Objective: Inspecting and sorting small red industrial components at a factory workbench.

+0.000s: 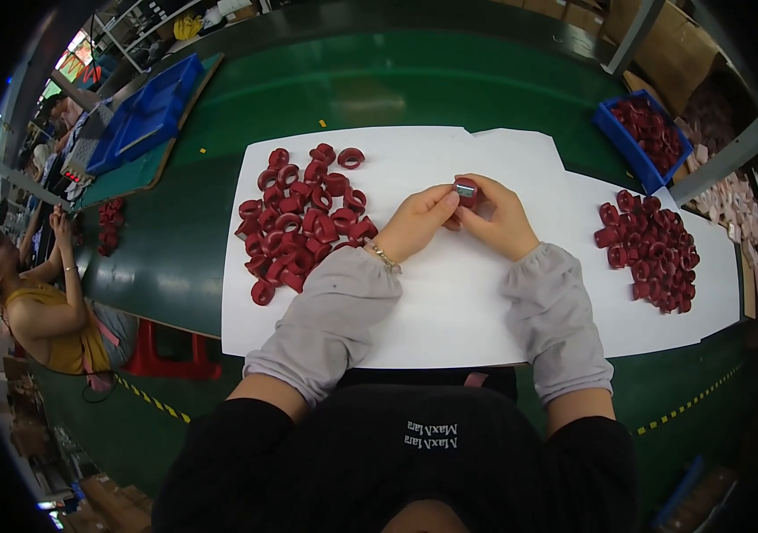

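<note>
Above the white sheet (450, 311), my left hand (416, 222) and my right hand (503, 220) meet and pinch one small dark red ring-shaped part (467, 193). A silvery rectangular face on it points upward between the fingertips. Both thumbs press toward it, and some fingers are hidden beneath. To the left of my left hand lies a loose pile of similar dark red ring-shaped parts (294, 218). Farther off on the right, a second, tighter pile of such red parts (658, 253) rests on the sheet.
A blue bin (610, 124) of red parts stands at the far right, near a metal post (725, 160). Blue trays (143, 120) are at the far left. A co-worker (55, 302) sits at the left by a red stool (170, 355). The table (379, 80) is green.
</note>
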`<state>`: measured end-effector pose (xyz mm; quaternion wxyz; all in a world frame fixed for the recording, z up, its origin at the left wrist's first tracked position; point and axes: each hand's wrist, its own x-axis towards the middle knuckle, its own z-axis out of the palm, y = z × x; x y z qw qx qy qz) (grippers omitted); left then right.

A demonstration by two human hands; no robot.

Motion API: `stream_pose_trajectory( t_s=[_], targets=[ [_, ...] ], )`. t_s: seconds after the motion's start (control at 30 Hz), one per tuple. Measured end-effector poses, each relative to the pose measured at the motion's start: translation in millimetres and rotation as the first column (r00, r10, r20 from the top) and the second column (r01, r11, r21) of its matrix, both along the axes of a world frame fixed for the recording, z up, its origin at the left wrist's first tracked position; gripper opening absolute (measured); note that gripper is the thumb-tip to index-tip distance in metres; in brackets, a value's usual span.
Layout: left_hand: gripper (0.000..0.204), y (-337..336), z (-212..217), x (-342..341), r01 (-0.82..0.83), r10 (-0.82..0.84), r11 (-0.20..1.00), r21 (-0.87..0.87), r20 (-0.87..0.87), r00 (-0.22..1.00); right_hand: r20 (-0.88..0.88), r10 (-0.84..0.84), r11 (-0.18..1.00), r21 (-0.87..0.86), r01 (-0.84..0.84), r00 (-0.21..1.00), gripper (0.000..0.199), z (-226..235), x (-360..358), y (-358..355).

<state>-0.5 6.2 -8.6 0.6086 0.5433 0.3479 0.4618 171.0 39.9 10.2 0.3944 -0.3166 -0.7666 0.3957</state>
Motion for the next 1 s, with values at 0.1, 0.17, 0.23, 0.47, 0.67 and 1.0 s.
stream_pose_trajectory(
  t_s=[0.1,0.17,0.23,0.47,0.67,1.0],
  targets=[
    [0.036,1,-1,0,0.007,-0.007,1.000,0.009,-0.002,1.000,-0.006,-0.002,1.000,0.002,0.002,1.000,0.035,1,0,0],
    [0.036,1,-2,-1,0.010,-0.010,1.000,0.019,-0.007,1.000,0.006,0.006,1.000,-0.012,-0.006,1.000,0.034,3,0,-1],
    [0.036,1,-2,-1,0.004,-0.004,0.999,0.034,-0.016,1.000,0.010,-0.003,1.000,0.003,0.003,1.000,0.034,5,-1,-2],
    [0.034,-1,2,0,0.035,-0.034,0.999,0.031,-0.027,0.999,0.030,0.037,0.998,-0.050,-0.036,0.999,0.040,5,4,-1],
    [0.032,-4,4,2,-0.023,0.023,0.999,0.024,-0.020,1.000,-0.054,0.118,0.990,-0.069,-0.122,0.992,0.045,3,8,1],
    [0.034,-4,0,1,0.009,-0.009,1.000,-0.001,-0.017,1.000,-0.026,0.133,0.988,-0.072,-0.134,0.991,0.046,4,10,0]
  ],
)
